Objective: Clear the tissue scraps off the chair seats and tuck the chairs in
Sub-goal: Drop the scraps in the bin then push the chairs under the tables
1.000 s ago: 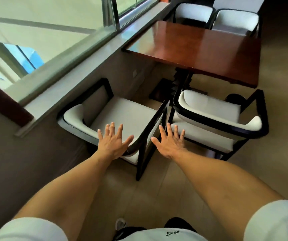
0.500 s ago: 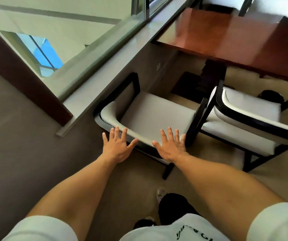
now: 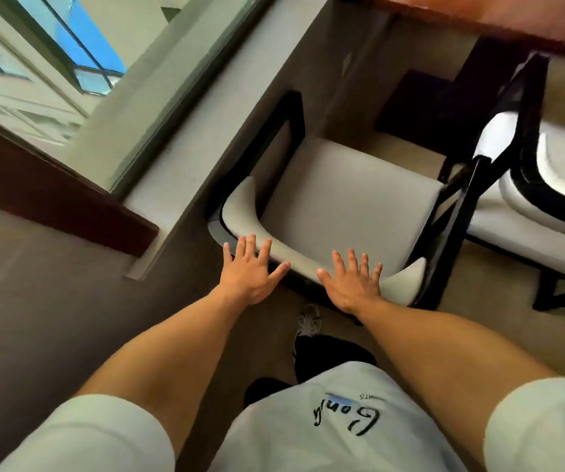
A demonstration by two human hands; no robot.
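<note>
Chair [image 3: 349,195] by the window stands short of the worktop [image 3: 478,11], seat bare. Left hand [image 3: 250,274] and right hand [image 3: 351,284] spread flat at its backrest; an uneven push could jam it against the neighbouring chair [image 3: 546,185].

The near chair [image 3: 349,206] has a matte, smooth off-white padded seat, looks like leather or vinyl, in a glossy black frame. The chair to its right [image 3: 553,185] has shinier white upholstery. Beyond it, the table [image 3: 478,11] is polished reddish wood. Left of it, the sill [image 3: 185,155] looks like dull grey stone.
</note>
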